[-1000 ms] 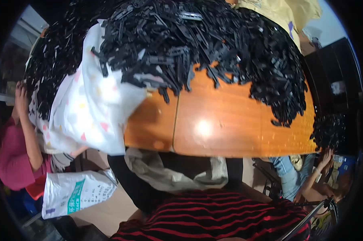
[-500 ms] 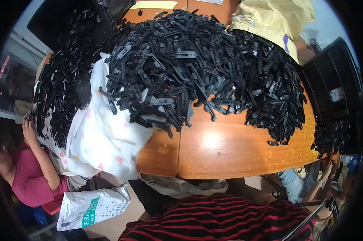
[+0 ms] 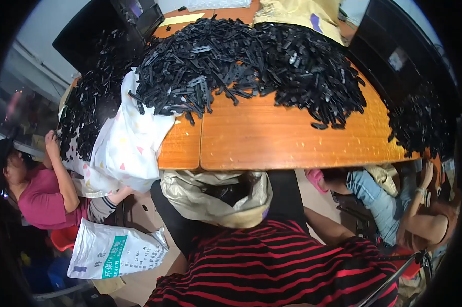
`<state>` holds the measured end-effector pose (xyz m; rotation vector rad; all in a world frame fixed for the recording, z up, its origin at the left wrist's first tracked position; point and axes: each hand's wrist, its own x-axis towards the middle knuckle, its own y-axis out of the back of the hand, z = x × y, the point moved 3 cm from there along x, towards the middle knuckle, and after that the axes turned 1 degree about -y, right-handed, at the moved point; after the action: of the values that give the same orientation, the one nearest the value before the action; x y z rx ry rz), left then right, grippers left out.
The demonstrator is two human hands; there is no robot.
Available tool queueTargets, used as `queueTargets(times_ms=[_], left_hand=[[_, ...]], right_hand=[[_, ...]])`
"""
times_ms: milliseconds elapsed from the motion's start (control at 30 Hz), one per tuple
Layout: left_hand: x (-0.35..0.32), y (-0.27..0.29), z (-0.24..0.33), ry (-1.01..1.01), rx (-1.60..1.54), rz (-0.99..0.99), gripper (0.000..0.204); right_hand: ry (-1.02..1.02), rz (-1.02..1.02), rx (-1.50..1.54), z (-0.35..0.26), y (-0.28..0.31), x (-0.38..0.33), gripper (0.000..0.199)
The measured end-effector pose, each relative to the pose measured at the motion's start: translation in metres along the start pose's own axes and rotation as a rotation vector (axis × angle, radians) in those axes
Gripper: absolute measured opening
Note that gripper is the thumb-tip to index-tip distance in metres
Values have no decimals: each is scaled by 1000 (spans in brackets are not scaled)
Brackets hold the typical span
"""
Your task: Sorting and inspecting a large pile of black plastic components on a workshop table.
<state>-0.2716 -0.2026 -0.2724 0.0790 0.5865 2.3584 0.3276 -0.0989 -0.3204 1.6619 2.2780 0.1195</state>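
Neither my left hand nor my right hand shows. My bare right arm (image 3: pixel 325 225) hangs at my side, its lower end out of sight. Only a small strip of my left arm (image 3: pixel 177 267) appears beside my striped shirt. Between my knees an open pale woven sack (image 3: pixel 261 197) gapes at the table's front edge, with dark pieces inside it. In front of me, small black plastic clip-like parts (image 3: pixel 182 66) are heaped across the wooden table (image 3: pixel 292 140). Another black pile (image 3: pixel 318 77) joins the heap on the right.
A white patterned cloth (image 3: pixel 133 138) drapes over the table's left side. A co-worker (image 3: pixel 49 202) sits left by more black parts; another co-worker (image 3: pixel 425 227) sits right beside a further pile. A printed white sack (image 3: pixel 116 250) lies lower left. A yellowish sack (image 3: pixel 297 15) stands at the back.
My view has tilted downward, so the table sits higher in it and the open sack between my knees shows more fully. My hands are out of view in both frames.
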Motion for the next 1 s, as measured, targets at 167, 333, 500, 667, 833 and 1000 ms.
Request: queueTargets(times_ms=[167,333,500,667,833,1000], left_hand=[[-7,-3,-10,23,-34,-51,9],[-31,-20,167,-425,203,-7,5],[-50,-58,329,-1004,154,-24,8],[7,-133,409,-1180,213,-45,26],[63,-183,416,-1066,355,-7,46],[69,-218,418,-782,506,-235,51]], right_hand=[[69,22,-150,-18,12,-10,27],[-72,197,-376,-139,66,3,20],[177,370,-253,-304,85,-12,12],[344,732,-817,-321,140,28,27],[185,686,-934,-313,144,63,47],[251,661,-926,-309,134,89,34]])
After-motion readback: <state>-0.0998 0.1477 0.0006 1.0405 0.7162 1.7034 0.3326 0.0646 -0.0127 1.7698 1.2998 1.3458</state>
